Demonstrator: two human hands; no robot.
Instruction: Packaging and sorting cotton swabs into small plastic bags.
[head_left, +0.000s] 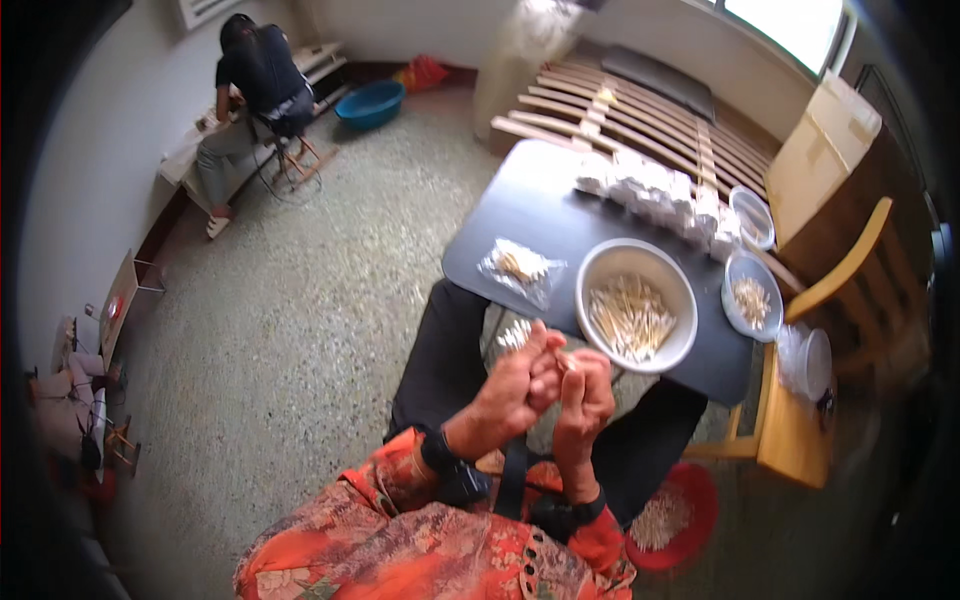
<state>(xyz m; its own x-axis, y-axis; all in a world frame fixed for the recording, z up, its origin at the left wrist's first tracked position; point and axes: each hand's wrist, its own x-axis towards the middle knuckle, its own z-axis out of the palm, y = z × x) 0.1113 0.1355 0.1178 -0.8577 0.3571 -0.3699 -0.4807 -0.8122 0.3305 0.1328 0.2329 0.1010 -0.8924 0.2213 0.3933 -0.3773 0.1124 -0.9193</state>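
My left hand (pixel 508 395) is closed around a bundle of cotton swabs (pixel 515 335), whose white tips stick out past the fingers. Close beside it, my right hand (pixel 582 405) is closed in a pinch, with a small pale bit showing at the thumb and fingertip; its kind is too small to tell. Just beyond the hands, a metal bowl (pixel 683 283) holds many loose cotton swabs (pixel 630 317). Left of the bowl, a clear plastic bag (pixel 541 283) with cotton swabs in it lies on the dark table (pixel 520 210).
Wrapped white packs (pixel 650 192) line the table's far edge. A translucent bowl (pixel 735 318) of swabs stands at right, near a wooden chair (pixel 795 440). A red basin (pixel 690 535) sits on the floor. Far left, another person (pixel 268 75) sits near a blue basin (pixel 370 103).
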